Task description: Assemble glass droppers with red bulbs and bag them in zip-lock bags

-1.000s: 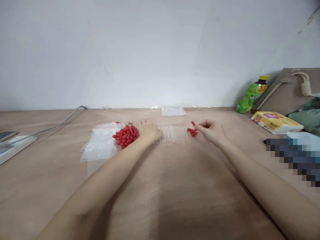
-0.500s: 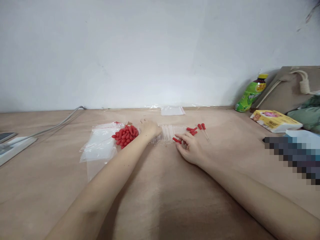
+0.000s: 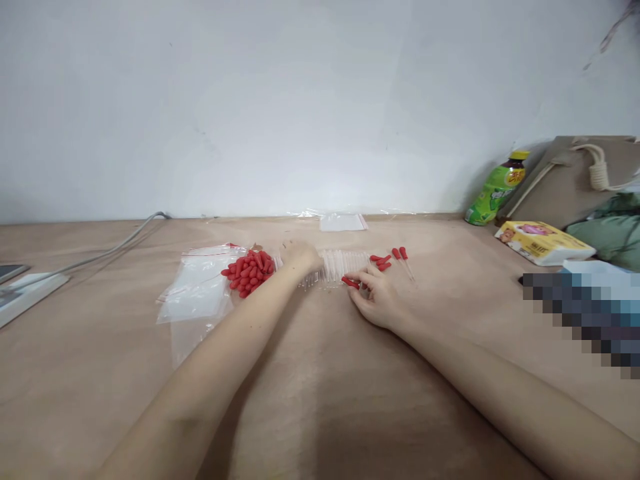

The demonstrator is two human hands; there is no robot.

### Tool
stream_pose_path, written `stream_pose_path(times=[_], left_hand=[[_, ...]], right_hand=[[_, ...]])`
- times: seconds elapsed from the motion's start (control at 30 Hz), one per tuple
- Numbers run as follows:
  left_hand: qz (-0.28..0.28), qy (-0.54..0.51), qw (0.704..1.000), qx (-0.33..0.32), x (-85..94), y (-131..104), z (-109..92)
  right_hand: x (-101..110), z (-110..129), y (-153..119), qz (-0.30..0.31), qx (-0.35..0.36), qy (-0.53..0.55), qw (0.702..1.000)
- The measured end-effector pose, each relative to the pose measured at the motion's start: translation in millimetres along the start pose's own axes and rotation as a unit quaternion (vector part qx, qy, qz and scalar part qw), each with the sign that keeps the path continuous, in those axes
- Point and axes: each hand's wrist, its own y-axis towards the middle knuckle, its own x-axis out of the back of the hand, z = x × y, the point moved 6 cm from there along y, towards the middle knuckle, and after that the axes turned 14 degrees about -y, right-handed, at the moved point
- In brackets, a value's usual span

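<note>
My right hand (image 3: 375,297) pinches a red rubber dropper bulb (image 3: 351,283) between thumb and index finger, at the near right end of a row of clear glass dropper tubes (image 3: 340,267). My left hand (image 3: 299,256) rests over the left part of that row; its fingers are mostly hidden behind the back of the hand. Just left of it is a heap of red dropper bulbs (image 3: 247,272). Beyond my right hand lie several loose red bulbs (image 3: 381,259) and two droppers (image 3: 400,255) with bulbs fitted on their tubes.
Clear zip bags (image 3: 197,283) lie left of the heap, and another small bag (image 3: 343,222) lies by the wall. To the right are a green bottle (image 3: 495,193), a yellow tissue pack (image 3: 543,241) and a brown bag (image 3: 565,180). A grey cable (image 3: 117,248) runs to a white power strip (image 3: 35,293).
The whole view has shifted slightly. Both hands stay nearly in place, and the red bulb is still between my right thumb and index finger.
</note>
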Motion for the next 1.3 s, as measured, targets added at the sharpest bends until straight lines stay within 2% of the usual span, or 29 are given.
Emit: stream_pose_path(times=[0.1, 0.2, 0.27, 0.33, 0.37, 0.5, 0.63, 0.77, 1.03, 1.17, 1.3], left_hand=[[0.015, -0.024, 0.999, -0.030, 7.6, -1.1, -0.6], [0.028, -0.053, 0.994, -0.093, 14.7, -15.2, -3.4], [0.018, -0.079, 0.983, -0.164, 16.7, -33.1, -4.3], [-0.037, -0.114, 0.951, -0.285, 19.6, -58.1, -4.3], [-0.028, -0.120, 0.938, -0.324, 14.9, -69.7, -0.4], [-0.003, -0.148, 0.908, -0.391, -3.5, -98.2, 25.9], [-0.033, -0.207, 0.886, -0.414, -4.7, -102.3, 38.9], [-0.038, -0.261, 0.873, -0.410, -3.3, -99.9, 37.1], [-0.024, -0.260, 0.864, -0.430, -7.8, -106.3, 31.1], [-0.021, -0.260, 0.861, -0.435, -11.0, -106.5, 32.6], [-0.020, -0.276, 0.844, -0.459, -11.7, -110.7, 31.2]], right_hand=[[0.2, 1.1, 0.2, 0.005, 0.006, 0.009, 1.000], [3.0, 2.8, 0.7, -0.007, 0.017, 0.024, 1.000], [4.6, 3.9, 1.2, -0.011, 0.023, 0.034, 0.999], [4.9, 4.8, 1.4, -0.003, 0.023, 0.045, 0.999], [4.6, 5.1, 1.2, 0.005, 0.019, 0.051, 0.999], [1.3, 6.5, -1.9, 0.040, -0.005, 0.069, 0.997], [-0.8, 11.4, -4.6, 0.059, 0.008, 0.088, 0.994], [-1.2, 16.6, -4.7, 0.078, 0.050, 0.103, 0.990], [1.2, 19.7, -6.5, 0.083, 0.064, 0.137, 0.985], [-2.1, 17.8, -6.6, 0.082, 0.050, 0.140, 0.986], [-4.8, 16.7, -7.5, 0.080, 0.045, 0.144, 0.985]])
